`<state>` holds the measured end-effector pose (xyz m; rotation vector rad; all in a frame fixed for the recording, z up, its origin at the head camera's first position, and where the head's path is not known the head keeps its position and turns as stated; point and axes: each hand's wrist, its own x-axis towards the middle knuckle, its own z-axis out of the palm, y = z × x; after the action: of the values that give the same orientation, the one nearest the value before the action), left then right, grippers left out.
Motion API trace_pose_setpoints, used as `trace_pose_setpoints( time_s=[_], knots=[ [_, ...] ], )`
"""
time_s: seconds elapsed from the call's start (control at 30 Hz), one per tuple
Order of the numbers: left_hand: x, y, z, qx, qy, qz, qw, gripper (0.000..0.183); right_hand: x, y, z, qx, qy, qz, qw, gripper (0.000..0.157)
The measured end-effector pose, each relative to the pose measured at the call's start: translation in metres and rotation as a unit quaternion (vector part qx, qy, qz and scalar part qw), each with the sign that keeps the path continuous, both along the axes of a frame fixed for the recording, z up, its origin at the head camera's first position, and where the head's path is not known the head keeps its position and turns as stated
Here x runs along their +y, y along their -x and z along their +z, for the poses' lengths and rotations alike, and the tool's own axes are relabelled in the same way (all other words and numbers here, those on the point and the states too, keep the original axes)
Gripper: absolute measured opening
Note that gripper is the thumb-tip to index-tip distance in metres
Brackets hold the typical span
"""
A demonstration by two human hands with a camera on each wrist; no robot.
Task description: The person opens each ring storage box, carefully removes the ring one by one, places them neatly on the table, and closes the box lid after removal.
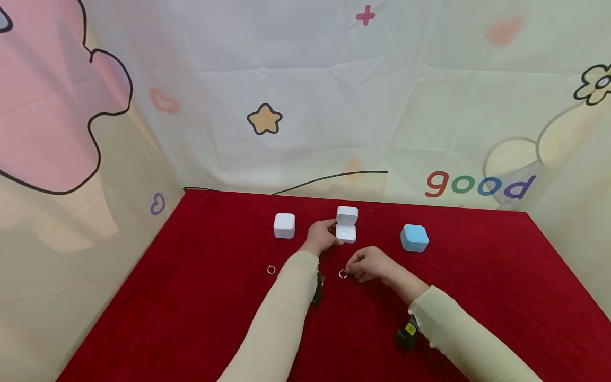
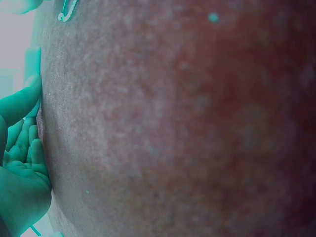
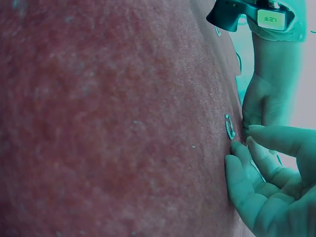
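Observation:
My left hand (image 1: 320, 237) grips an open white ring box (image 1: 346, 234) from its left side, thumb at the front corner and fingers toward the back; the lid stands up. In the left wrist view the thumb lies against the box's pale side (image 2: 33, 64). My right hand (image 1: 369, 263) is just in front, fingers loosely bent, with its fingertips right beside a small silver ring (image 1: 342, 277) that lies on the red cloth. The right wrist view shows that ring (image 3: 229, 127) just past the fingertips, with nothing pinched between thumb and fingers.
A closed white box (image 1: 284, 226) stands to the left at the back, and a closed light-blue box (image 1: 414, 238) to the right. Another ring (image 1: 271, 272) lies left of my left forearm. Red cloth (image 1: 191, 297) covers the table, with a printed curtain (image 1: 324, 138) behind it.

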<state>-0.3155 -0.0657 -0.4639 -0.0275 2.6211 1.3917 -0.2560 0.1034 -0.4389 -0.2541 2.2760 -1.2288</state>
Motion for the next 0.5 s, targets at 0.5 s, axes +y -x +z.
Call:
trace_pose_setpoints(
  time_s=[0.5],
  knots=[
    [-0.0009, -0.0006, -0.0004, 0.004, -0.004, -0.006, 1.0, 0.064, 0.0078, 0.0048, 0.0039, -0.007, -0.002, 0.012, 1.0, 0.024]
  ],
)
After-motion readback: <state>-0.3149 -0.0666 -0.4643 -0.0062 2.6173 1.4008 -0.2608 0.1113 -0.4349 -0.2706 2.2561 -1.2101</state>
